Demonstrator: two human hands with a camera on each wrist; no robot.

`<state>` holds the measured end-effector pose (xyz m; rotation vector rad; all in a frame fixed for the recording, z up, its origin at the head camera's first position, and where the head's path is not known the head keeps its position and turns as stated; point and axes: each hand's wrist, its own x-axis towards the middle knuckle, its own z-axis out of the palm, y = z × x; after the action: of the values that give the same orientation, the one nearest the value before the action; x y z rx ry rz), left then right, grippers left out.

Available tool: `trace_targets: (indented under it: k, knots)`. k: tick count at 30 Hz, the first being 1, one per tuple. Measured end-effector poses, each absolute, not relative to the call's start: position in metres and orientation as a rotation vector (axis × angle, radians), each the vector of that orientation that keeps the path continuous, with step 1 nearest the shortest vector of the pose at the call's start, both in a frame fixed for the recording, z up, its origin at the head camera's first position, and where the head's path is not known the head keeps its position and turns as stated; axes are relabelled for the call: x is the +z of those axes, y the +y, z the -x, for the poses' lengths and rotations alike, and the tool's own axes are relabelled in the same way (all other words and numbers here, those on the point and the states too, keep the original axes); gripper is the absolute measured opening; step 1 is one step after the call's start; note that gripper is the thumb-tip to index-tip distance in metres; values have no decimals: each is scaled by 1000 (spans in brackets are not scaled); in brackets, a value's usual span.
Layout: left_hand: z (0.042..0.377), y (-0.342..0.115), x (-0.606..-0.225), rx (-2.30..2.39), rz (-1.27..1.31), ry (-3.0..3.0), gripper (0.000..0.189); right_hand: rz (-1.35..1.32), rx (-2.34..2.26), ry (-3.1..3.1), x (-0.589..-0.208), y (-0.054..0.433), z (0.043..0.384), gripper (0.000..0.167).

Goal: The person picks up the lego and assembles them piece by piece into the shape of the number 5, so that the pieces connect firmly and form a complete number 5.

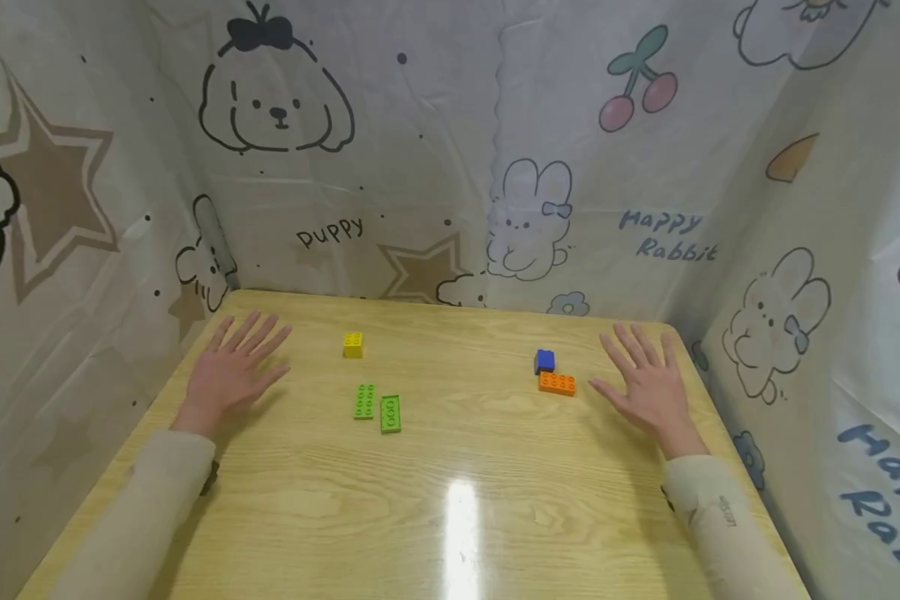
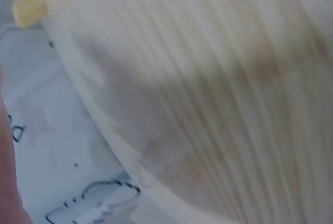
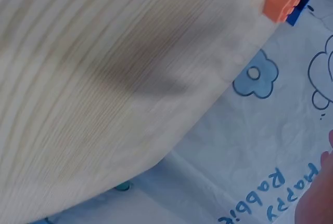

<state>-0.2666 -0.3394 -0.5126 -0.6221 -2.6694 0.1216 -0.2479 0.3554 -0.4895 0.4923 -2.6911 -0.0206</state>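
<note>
Though in head view alone, two green bricks between the spread hands

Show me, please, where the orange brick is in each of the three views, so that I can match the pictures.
Head: the orange brick is right of centre, on the near side of the blue brick.
Left wrist: not in this picture.
Right wrist: near the upper right corner, beside the blue brick.
Shared landmark: the wooden table, visible in all three.

Its wrist view crops the left hand, blurring the yellow brick.
</note>
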Motion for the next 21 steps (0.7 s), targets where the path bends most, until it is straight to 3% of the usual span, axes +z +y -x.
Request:
trace_targets:
  k: [21]
  knots:
    - [236, -218, -525, -504, 734, -2897, 71, -349, 464, -2840, -495, 283, 268, 73]
